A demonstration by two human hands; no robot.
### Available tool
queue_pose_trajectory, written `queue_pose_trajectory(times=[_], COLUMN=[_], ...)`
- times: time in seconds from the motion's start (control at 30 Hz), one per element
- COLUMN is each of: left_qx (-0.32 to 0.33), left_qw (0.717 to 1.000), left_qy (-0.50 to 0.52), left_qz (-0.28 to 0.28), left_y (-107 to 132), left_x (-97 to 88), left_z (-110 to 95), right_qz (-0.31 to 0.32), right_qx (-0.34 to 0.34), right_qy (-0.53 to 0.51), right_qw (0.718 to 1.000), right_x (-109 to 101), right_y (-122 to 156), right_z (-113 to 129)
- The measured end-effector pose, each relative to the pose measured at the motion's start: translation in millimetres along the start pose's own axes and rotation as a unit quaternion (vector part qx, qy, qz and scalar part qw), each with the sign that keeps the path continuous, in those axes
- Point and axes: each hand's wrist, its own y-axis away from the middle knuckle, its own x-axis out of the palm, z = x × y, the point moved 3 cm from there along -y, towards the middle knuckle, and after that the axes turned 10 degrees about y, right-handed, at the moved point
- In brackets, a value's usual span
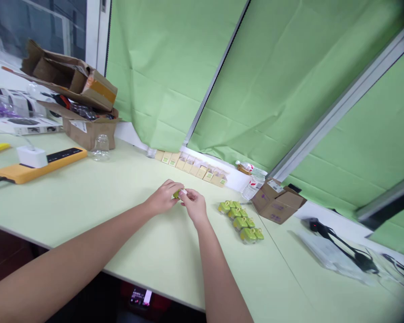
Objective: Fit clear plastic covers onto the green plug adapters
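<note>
Above the middle of the table (148,255), my left hand (163,197) and my right hand (194,206) meet with fingertips closed around a small green piece (176,194). A white bit shows at its right side, by my right thumb. My fingers hide most of it, so its exact shape cannot be made out. To the right of my right hand, several small green cases (241,222) with loops on top stand in close rows, with clear lower parts. Beyond my hands, a line of small tan cardboard boxes (191,168) with light tops runs along the back edge.
At left lie an orange power strip (67,154) with a white plug, a clear jar (101,148) and stacked open cartons (87,132). Back right holds bottles (252,186) and a small carton (278,202). Black cables (343,246) lie farther right. A lit phone (140,297) shows below the table edge.
</note>
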Motion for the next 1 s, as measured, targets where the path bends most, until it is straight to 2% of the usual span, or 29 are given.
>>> queue_pose_trajectory(times=[0.17,0.3,0.37,0.43,0.5,0.57,0.63,0.67,0.77,0.87,1.0], left_qx=[-0.017,-0.04,-0.078,-0.144,-0.231,-0.306,-0.336,-0.335,-0.319,-0.321,-0.311], left_qw=[1.0,0.999,0.994,0.98,0.94,0.866,0.79,0.765,0.733,0.717,0.704], left_qy=[-0.019,0.031,0.063,0.124,0.241,0.388,0.507,0.546,0.597,0.615,0.634], left_qz=[0.008,-0.014,-0.04,-0.061,-0.076,-0.079,-0.076,-0.073,-0.069,-0.074,-0.081], left_y=[-3,-4,-4,-3,-2,-2,-3,-4,-7,-7,-8], left_x=[-1.2,-2.4,-2.3,-0.6,3.0,7.9,11.0,11.4,9.8,8.5,6.9], left_z=[-4,-4,0,8,16,19,16,14,7,5,4], right_qz=[-0.003,-0.034,-0.051,-0.07,-0.092,-0.096,-0.077,-0.067,-0.082,-0.128,-0.149], right_qx=[-0.01,0.019,0.033,0.036,0.033,0.025,0.017,0.011,-0.026,-0.088,-0.153], right_qy=[-0.001,-0.039,-0.068,-0.088,-0.092,-0.088,-0.082,-0.075,-0.034,0.015,0.057], right_qw=[1.0,0.998,0.996,0.993,0.991,0.991,0.994,0.995,0.996,0.988,0.975], right_x=[3,3,3,0,-2,-4,-3,-2,0,-1,-1], right_y=[-3,-3,-2,-2,-1,-1,-1,-1,2,7,13], right_z=[-5,-4,-2,2,5,7,7,8,11,19,31])
